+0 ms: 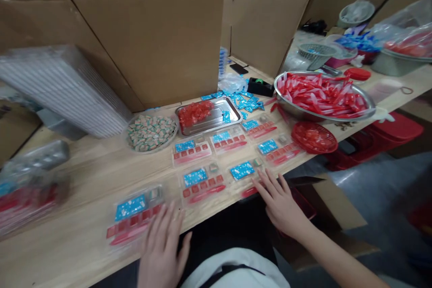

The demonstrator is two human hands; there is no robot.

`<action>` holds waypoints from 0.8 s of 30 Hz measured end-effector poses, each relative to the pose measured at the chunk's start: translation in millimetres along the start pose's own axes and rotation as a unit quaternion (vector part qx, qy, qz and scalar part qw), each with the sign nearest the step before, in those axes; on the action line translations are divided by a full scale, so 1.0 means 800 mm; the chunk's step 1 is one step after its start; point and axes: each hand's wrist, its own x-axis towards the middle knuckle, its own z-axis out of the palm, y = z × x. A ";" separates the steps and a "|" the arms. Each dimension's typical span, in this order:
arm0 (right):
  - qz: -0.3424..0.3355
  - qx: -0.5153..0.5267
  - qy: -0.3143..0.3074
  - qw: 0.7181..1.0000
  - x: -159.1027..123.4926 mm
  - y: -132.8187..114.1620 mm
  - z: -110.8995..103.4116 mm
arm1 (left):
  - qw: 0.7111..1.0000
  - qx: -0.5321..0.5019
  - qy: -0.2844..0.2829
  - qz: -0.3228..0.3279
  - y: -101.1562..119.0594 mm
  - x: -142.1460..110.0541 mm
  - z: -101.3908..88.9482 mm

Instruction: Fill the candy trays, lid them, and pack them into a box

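My left hand [163, 245] lies flat with its fingers stretched, over the right edge of a clear plastic tray [131, 216]. That tray holds a blue printed packet [130, 207], a row of small red squares, a slim red stick and a small packet. With fingers spread, my right hand [281, 204] touches or hovers over another such tray [248, 180], covering part of it; I cannot tell which. Its blue packet [242, 170] shows beyond my fingertips. Close by lies a third filled tray [202, 184], and several like it stand in rows behind.
A bowl of small wrapped packets [151, 132], a metal tray [219, 121] with red pieces, and a large metal bowl [369, 114] of red and pink sticks stand behind. A red basket [332, 146] sits near the table edge. Stacked clear trays [67, 85] lean against cardboard at left.
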 end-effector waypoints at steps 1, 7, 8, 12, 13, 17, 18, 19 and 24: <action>0.002 -0.011 0.009 1.000 -0.006 0.003 0.008 | 1.000 -0.003 -0.024 0.020 0.011 0.014 0.010; 0.041 -0.007 0.053 0.998 -0.006 -0.022 0.030 | 0.988 0.051 -0.135 0.062 0.031 0.065 0.054; 0.041 -0.003 0.054 0.998 -0.001 -0.026 0.029 | 0.987 0.058 -0.138 0.060 0.027 0.065 0.055; 0.040 0.021 0.049 0.998 0.017 -0.032 0.023 | 0.987 0.081 -0.126 0.052 0.010 0.058 0.055; 0.040 0.024 0.047 0.998 0.020 -0.031 0.021 | 0.988 0.086 -0.122 0.049 0.009 0.057 0.056; 0.010 0.011 0.062 0.998 0.031 -0.019 0.014 | 0.991 0.091 -0.094 0.029 0.020 0.060 0.050; -0.003 0.010 0.072 0.997 0.036 -0.014 0.012 | 0.992 0.088 -0.082 0.024 0.023 0.061 0.044; -0.020 0.015 0.085 0.996 0.043 -0.007 0.009 | 0.994 0.083 -0.069 0.021 0.025 0.062 0.037; -0.167 0.110 0.185 0.962 0.123 0.018 0.015 | 0.999 0.033 0.004 0.006 -0.008 0.060 -0.016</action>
